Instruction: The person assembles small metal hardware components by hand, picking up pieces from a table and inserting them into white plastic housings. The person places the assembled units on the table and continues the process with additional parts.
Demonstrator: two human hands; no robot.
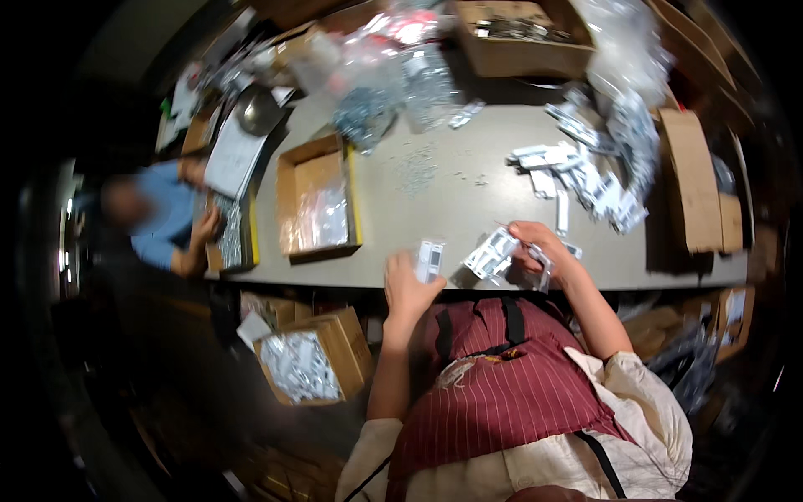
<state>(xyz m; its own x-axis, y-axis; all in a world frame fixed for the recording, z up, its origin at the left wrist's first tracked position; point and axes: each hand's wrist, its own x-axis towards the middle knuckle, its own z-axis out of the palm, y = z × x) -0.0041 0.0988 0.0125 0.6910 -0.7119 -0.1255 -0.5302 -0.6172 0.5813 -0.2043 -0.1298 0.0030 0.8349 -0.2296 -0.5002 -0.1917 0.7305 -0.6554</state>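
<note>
My left hand (407, 289) is over the near edge of the table, fingers closed on a small clear packet (431, 258) with a white and dark label. To its right, my right hand (534, 247) grips a bunch of similar white packets (492, 254), fanned out between thumb and fingers. What lies inside the packets is too small to tell. Beyond my right hand, a loose pile of white packets (577, 177) spreads over the table (452, 201). Tiny metal pieces (416, 167) are scattered near the table's middle.
An open cardboard box (311, 159) holding clear packets stands on the left of the table. Below the edge, another carton (355, 351) is full of packets. Plastic bags (368, 109) and a box of metal parts (523, 54) line the back. A co-worker (167, 213) works at left.
</note>
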